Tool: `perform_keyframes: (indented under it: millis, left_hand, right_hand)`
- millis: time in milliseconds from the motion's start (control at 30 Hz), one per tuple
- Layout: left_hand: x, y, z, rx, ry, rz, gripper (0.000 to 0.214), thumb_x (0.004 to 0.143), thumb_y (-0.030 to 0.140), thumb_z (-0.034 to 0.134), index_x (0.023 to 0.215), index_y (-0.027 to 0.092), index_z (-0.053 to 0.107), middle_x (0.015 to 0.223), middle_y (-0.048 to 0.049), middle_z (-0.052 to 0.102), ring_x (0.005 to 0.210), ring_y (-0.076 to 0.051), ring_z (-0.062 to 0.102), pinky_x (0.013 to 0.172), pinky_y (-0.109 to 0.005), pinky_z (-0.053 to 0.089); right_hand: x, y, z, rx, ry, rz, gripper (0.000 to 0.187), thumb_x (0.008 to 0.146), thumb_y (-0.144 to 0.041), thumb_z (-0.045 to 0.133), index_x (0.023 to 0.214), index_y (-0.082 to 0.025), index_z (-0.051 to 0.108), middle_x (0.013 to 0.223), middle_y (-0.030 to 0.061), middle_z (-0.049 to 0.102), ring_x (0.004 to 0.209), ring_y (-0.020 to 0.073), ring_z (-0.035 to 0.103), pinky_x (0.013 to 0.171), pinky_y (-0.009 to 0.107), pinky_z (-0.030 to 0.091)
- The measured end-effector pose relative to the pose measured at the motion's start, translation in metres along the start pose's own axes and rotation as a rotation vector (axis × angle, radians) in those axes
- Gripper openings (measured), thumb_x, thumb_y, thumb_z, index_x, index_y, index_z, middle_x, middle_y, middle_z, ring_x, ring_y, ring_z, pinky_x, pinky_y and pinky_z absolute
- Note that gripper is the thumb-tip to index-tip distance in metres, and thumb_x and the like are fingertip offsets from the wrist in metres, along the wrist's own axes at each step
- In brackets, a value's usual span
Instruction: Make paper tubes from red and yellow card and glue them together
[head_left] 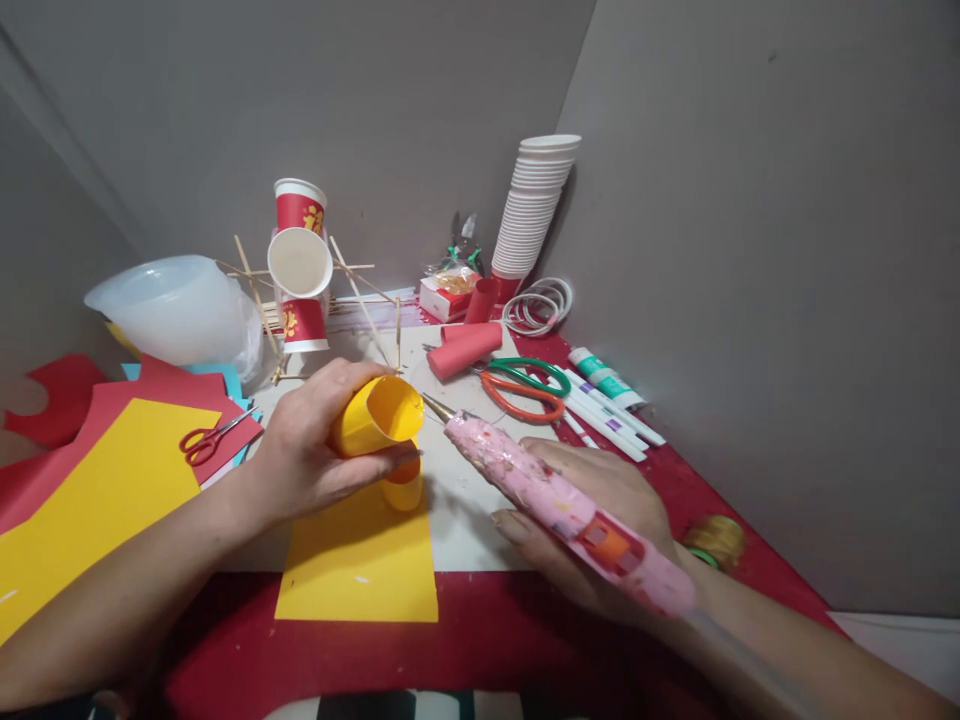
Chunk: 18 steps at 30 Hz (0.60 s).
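Observation:
My left hand (311, 435) is closed around a rolled yellow paper tube (356, 422), its open end tilted toward me and to the right. In my right hand (600, 490) is a pink hot glue gun (555, 490), whose metal nozzle points up and left at the tube's rim. Whether the nozzle touches the rim I cannot tell. Just below the held tube a second yellow roll (405, 492) is partly hidden by my left fingers. Under my left hand lies a yellow paper sheet (358, 580) on a pale board (469, 540).
Red-handled scissors (199, 445) lie on coloured paper at left. Red paper tubes (469, 350) and larger scissors (525, 390) lie ahead. A tall stack of paper cups (534, 205) leans by the right wall; joined red cups (300, 262) and thin sticks (360, 300) stand at the back.

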<state>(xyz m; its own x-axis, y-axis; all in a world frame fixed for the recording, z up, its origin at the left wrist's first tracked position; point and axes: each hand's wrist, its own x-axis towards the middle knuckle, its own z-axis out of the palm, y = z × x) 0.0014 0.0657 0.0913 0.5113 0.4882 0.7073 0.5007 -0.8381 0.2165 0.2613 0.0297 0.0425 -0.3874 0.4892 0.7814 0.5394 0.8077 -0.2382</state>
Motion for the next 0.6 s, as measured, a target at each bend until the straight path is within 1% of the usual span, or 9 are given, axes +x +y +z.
perform_keyframes:
  millis: [133,233,367,500,600]
  left_hand:
    - [0.0,0.001,-0.001,-0.002,-0.026,-0.008,0.05,0.085,0.036,0.077,0.127,0.022,0.054,0.102,-0.0062,0.07,0.085,-0.019,0.068,0.073,-0.031,0.056]
    - [0.0,0.002,-0.001,-0.015,-0.051,-0.004,0.052,0.085,0.035,0.077,0.129,0.022,0.053,0.102,-0.0058,0.07,0.084,-0.018,0.068,0.072,-0.03,0.056]
    - [0.0,0.005,-0.001,-0.04,-0.077,0.011,0.054,0.084,0.033,0.078,0.13,0.02,0.052,0.11,-0.0078,0.071,0.094,-0.02,0.069,0.082,-0.03,0.057]
    - [0.0,0.009,-0.004,-0.07,-0.127,-0.011,0.056,0.085,0.035,0.077,0.133,0.02,0.051,0.118,-0.0092,0.07,0.103,-0.021,0.069,0.089,-0.03,0.056]
    - [0.001,0.009,-0.007,-0.108,-0.153,-0.051,0.055,0.088,0.035,0.074,0.136,0.02,0.05,0.12,-0.0087,0.068,0.104,-0.019,0.068,0.091,-0.028,0.055]
  right_hand:
    - [-0.002,0.001,0.003,-0.024,0.002,0.016,0.031,0.103,-0.04,0.044,0.111,-0.019,0.065,0.085,0.0079,0.071,0.067,0.0168,0.066,0.056,0.029,0.047]
    - [-0.004,0.002,0.005,-0.058,0.022,0.019,0.031,0.101,-0.041,0.045,0.111,-0.02,0.067,0.081,0.007,0.07,0.067,0.0176,0.066,0.057,0.029,0.048]
    - [-0.004,0.001,0.006,-0.071,0.023,0.02,0.035,0.103,-0.041,0.042,0.113,-0.019,0.067,0.078,0.0067,0.068,0.065,0.0176,0.064,0.055,0.03,0.047]
    - [0.0,-0.001,0.001,-0.031,0.024,0.032,0.038,0.104,-0.041,0.039,0.112,-0.02,0.069,0.081,0.0081,0.071,0.069,0.0187,0.068,0.06,0.03,0.052]
    - [0.009,-0.003,-0.009,-0.025,-0.03,0.084,0.037,0.103,-0.042,0.041,0.111,-0.024,0.072,0.08,0.0064,0.073,0.073,0.019,0.071,0.061,0.028,0.056]
